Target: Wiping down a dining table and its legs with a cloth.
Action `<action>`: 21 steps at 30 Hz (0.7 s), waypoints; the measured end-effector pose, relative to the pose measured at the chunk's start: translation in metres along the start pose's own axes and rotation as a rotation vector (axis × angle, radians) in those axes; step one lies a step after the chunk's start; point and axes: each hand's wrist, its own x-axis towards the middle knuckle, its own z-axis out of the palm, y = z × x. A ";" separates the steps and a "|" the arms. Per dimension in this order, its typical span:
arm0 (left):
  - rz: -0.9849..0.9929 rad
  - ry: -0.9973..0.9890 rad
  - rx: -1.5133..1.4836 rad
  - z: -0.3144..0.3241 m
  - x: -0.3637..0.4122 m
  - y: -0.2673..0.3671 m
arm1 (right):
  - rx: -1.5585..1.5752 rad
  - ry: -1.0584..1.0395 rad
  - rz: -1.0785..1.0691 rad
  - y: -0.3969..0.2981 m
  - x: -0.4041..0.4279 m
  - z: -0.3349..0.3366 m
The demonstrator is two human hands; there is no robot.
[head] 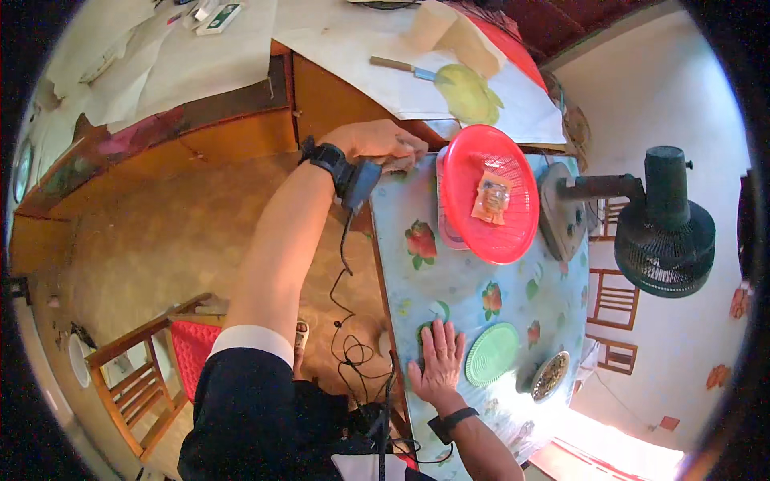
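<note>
My left hand (385, 144) reaches to the far left corner of a table (457, 282) covered with a strawberry-print cloth. Its fingers are curled down at the table's edge; whether they grip anything is hidden. Just right of it, a red plastic colander basket (466, 198) stands tilted in view, with a small printed sachet (493, 197) inside. My right hand (439, 364) lies palm down on the tablecloth, fingers spread and holding nothing. Beside its fingertips is a round green ribbed plastic mat or lid (492, 355).
A black fan (665, 246) on a grey base (565, 210) borders the table's right side. A bowl of small dark bits (550, 377) sits nearby. Beyond lie a knife (402, 67) and yellow-green flat pieces (468, 93). A cable (343, 294) hangs from my left wrist; a wooden chair (138, 379) stands left.
</note>
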 end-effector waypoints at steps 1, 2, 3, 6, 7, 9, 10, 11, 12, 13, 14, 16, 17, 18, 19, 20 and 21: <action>-0.047 -0.004 -0.030 0.003 0.001 0.006 | 0.004 0.007 0.014 0.000 0.000 -0.001; -0.096 -0.006 -0.059 0.005 0.001 0.012 | 0.008 0.014 0.026 0.002 0.000 -0.001; -0.156 -0.005 -0.086 0.008 -0.007 0.019 | 0.022 0.017 0.033 0.001 0.000 0.001; 0.007 0.217 0.069 0.023 -0.019 0.024 | 0.018 0.042 0.021 0.001 -0.001 0.001; 0.089 0.286 0.100 0.028 -0.023 0.021 | 0.013 0.045 0.015 0.001 0.000 0.001; -0.018 0.437 0.144 0.034 -0.033 0.019 | 0.022 0.063 0.007 0.000 0.001 0.001; -0.062 0.523 0.120 0.044 -0.039 0.019 | 0.021 0.069 0.008 -0.001 0.001 0.001; -0.107 0.608 0.097 0.054 -0.046 0.020 | 0.020 0.076 0.009 -0.001 0.000 0.001; -0.098 0.668 0.069 0.064 -0.054 0.022 | 0.015 0.086 -0.001 -0.002 0.000 0.000; -0.081 0.786 0.163 0.076 -0.060 0.019 | 0.015 0.083 0.001 -0.004 0.001 -0.001; -0.062 0.903 0.259 0.089 -0.065 0.016 | 0.015 0.079 0.001 -0.006 0.002 -0.002; 0.004 1.089 0.353 0.119 -0.072 0.013 | -0.016 0.087 -0.008 -0.008 0.003 -0.003; 0.042 1.156 0.351 0.139 -0.079 0.013 | -0.018 0.086 -0.002 -0.008 0.004 -0.002; 0.085 1.217 0.337 0.160 -0.084 0.017 | -0.027 0.083 0.014 -0.009 0.002 -0.004; 0.050 1.175 0.238 0.182 -0.092 0.024 | -0.030 0.083 0.027 -0.009 0.002 -0.004; 0.013 1.132 0.139 0.206 -0.102 0.031 | -0.064 0.080 0.033 -0.009 0.001 -0.005; -0.030 1.097 0.052 0.224 -0.116 0.038 | -0.062 0.099 0.014 -0.009 0.001 -0.001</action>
